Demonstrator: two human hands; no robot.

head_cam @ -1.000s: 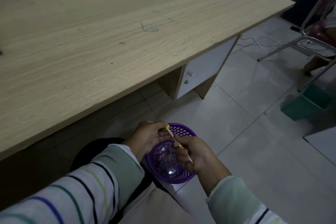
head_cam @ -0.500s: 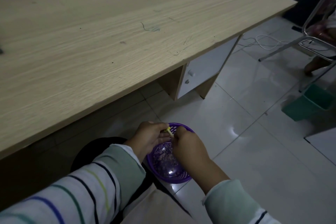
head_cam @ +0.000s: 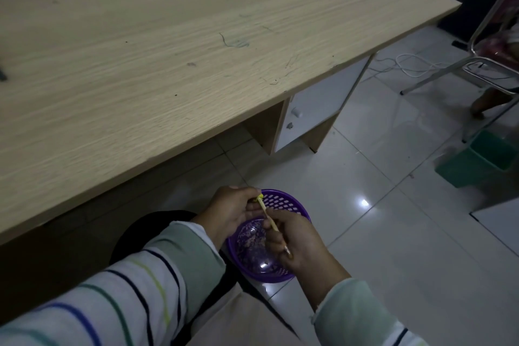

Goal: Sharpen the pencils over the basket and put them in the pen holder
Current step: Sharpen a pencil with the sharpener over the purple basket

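Observation:
A round purple plastic basket (head_cam: pixel 283 199) sits low by my lap, with pencil shavings in its bottom. Above it my left hand (head_cam: pixel 233 211) pinches a small yellow sharpener (head_cam: pixel 260 198). A pale pencil (head_cam: pixel 269 218) runs from the sharpener down into my right hand (head_cam: pixel 297 244), which grips its lower half. Both hands hover over the basket's left and near side. No pen holder is in view.
A wide wooden desk (head_cam: pixel 168 50) fills the upper left, with a white drawer unit (head_cam: pixel 317 109) beneath its right end. On the tiled floor to the right stand a green bin (head_cam: pixel 477 161) and a metal chair frame (head_cam: pixel 477 62), with a white cable (head_cam: pixel 407 64) behind.
My right hand has drawn back toward me from the sharpener, showing more of the pencil again. The left hand and basket stay put.

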